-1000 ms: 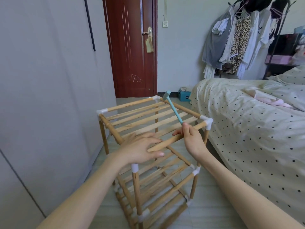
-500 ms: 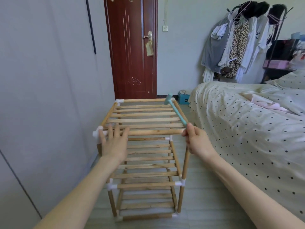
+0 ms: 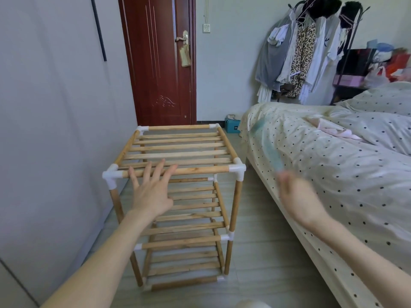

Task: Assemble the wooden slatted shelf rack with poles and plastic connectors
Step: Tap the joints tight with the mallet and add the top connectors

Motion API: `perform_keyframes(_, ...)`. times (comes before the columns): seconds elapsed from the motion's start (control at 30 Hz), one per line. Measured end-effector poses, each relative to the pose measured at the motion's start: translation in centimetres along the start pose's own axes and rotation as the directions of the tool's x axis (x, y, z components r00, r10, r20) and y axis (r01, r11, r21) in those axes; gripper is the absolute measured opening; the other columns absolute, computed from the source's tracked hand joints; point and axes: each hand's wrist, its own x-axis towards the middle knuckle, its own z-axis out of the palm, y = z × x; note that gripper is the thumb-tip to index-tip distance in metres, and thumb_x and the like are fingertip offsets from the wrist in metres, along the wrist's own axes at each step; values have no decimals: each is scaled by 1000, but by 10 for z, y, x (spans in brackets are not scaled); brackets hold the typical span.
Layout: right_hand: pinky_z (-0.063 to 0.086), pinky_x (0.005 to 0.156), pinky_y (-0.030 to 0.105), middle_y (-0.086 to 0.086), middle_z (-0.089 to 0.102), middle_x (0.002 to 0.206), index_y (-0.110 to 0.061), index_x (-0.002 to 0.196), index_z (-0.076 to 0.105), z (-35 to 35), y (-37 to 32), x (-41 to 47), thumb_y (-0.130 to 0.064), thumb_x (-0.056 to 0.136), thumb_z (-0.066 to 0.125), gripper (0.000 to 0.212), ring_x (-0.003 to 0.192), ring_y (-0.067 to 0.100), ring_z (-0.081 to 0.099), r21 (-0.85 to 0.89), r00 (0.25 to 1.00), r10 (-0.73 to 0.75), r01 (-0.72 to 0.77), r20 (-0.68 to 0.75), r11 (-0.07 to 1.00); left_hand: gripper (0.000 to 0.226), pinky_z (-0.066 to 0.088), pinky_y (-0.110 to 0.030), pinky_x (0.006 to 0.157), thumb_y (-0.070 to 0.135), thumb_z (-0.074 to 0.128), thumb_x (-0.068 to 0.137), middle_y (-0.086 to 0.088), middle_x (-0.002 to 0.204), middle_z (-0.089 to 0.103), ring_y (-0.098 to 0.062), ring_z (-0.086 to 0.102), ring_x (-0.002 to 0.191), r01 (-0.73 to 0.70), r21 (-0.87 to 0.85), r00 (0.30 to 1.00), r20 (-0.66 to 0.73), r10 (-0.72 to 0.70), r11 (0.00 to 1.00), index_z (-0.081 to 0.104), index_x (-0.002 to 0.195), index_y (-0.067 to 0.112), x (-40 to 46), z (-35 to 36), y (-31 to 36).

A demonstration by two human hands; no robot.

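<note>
The wooden slatted rack [image 3: 180, 154] stands upright on the floor, three slatted tiers joined by white plastic connectors [image 3: 237, 168] at the corners. My left hand [image 3: 151, 190] lies flat with straight fingers touching the front top pole [image 3: 200, 170]. My right hand [image 3: 298, 194] is off the rack to its right, over the bed's edge, and is motion-blurred. It holds the handle of a teal mallet [image 3: 270, 150], which shows only as a blurred streak pointing up and away over the bedding.
A bed with a polka-dot cover [image 3: 333, 218] runs along the right, close beside the rack. A grey wall panel [image 3: 55, 107] stands to the left. Behind are a dark red door [image 3: 160, 63], a small blue box [image 3: 231, 125] and a coat stand hung with clothes [image 3: 300, 52].
The rack has been turned square and set down nearer the wall. My right hand left the front pole and swung right toward the bed with the mallet. My left hand stays on the pole.
</note>
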Motion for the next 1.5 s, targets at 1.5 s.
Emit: perform_keyframes(1.5, 45, 72, 39, 12, 60, 72, -21, 65, 37, 19, 18, 4, -37, 101, 26, 40, 76, 35, 56, 128, 994, 113, -113, 8, 985, 47, -34, -60, 89, 34, 47, 91, 14, 150, 29, -15, -6, 145, -72, -371, 997, -8, 75, 926, 36, 137, 38, 25, -1, 90)
